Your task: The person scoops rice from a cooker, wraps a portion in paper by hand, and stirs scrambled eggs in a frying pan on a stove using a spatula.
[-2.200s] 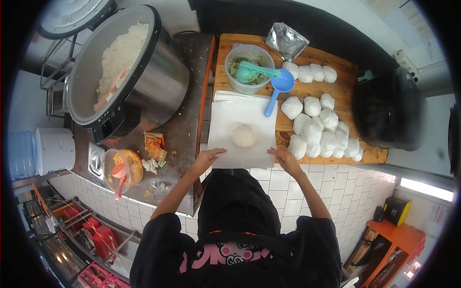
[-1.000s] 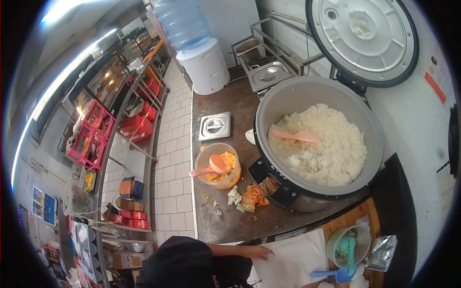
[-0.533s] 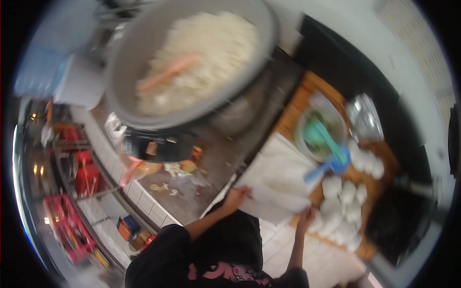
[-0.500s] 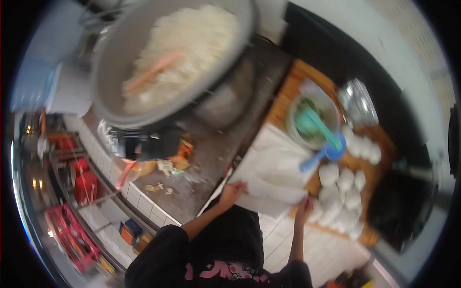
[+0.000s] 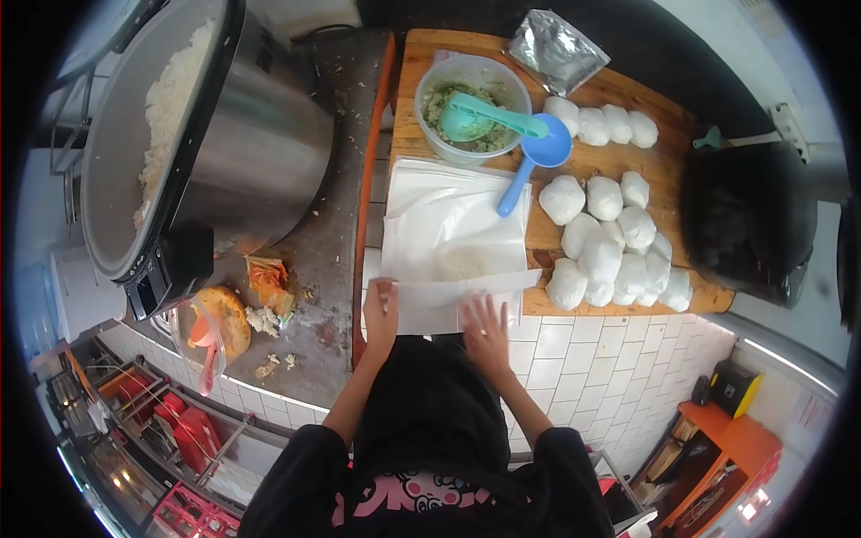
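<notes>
Rice (image 5: 464, 263) sits by the fold (image 5: 439, 294) in the paper (image 5: 430, 211), left of white bundles (image 5: 599, 258).
Left hand (image 5: 380, 314): fingers curled at the paper's left edge, grip unclear. Right hand (image 5: 487, 335): fingers spread apart over its near side.

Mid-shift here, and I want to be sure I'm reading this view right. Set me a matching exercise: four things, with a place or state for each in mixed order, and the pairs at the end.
Things:
1. Right hand
2. Blue scoop
3. Teal scoop
4. Foil packet

Places or states:
A. Scooping end in the tub of green mixture
B. Silver, at the far edge of the wooden table
C. Fingers spread, at the near part of the white paper
D. Handle lying over the far right part of the white paper

Pairs: 1-C, 2-D, 3-A, 4-B
</notes>
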